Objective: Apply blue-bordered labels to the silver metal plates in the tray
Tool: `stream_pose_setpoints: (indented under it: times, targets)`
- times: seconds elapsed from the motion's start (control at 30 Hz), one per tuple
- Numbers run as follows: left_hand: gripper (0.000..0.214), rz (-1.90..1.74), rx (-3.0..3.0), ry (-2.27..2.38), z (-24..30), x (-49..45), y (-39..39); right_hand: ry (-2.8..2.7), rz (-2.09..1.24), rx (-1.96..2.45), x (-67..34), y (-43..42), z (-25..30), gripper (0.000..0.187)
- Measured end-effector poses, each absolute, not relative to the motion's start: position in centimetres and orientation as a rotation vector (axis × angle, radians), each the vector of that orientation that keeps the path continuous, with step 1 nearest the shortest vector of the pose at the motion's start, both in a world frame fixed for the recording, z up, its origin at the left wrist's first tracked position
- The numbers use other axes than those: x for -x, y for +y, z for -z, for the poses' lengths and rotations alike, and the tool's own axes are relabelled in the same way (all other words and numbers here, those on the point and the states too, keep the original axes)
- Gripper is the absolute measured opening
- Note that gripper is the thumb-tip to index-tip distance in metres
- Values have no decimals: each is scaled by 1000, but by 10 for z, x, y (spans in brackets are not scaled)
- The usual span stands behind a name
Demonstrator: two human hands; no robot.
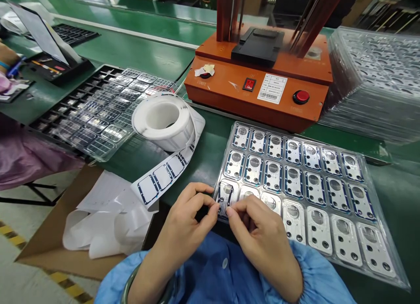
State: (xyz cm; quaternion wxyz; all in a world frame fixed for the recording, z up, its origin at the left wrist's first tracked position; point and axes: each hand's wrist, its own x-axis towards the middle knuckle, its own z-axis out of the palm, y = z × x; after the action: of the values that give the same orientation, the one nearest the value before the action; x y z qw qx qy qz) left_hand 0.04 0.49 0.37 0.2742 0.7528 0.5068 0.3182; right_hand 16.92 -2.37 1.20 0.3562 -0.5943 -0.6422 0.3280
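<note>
My left hand (185, 221) and my right hand (262, 236) meet at the near left corner of a transparent plastic tray (387, 247) of metal plates. Between their fingertips they pinch a blue-edged label (225, 200) just above a metal plate. Rows of plates at the far side carry similar blue-edged labels, while the nearest plates at the right look bare. To the left, a white label roll (162, 120) trails a strip of blue-edged labels (161, 178) towards my left hand.
An orange machine (256, 78) with a red button stands ahead, beside a stack of transparent trays (370, 81). A black-framed tray of parts (98, 116) lies left on the green bench (193, 151). A co-worker's hand (6, 59) rests far left. White backing paper fills a cardboard box (59, 221).
</note>
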Motion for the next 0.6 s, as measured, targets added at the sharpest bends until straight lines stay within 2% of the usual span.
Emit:
stream_pose_setpoints:
  times: [0.6]
  targets:
    - [7,-895,-2064,1350,-1,-1,4,-1655,-828,1530,-167,-24,-11,17]
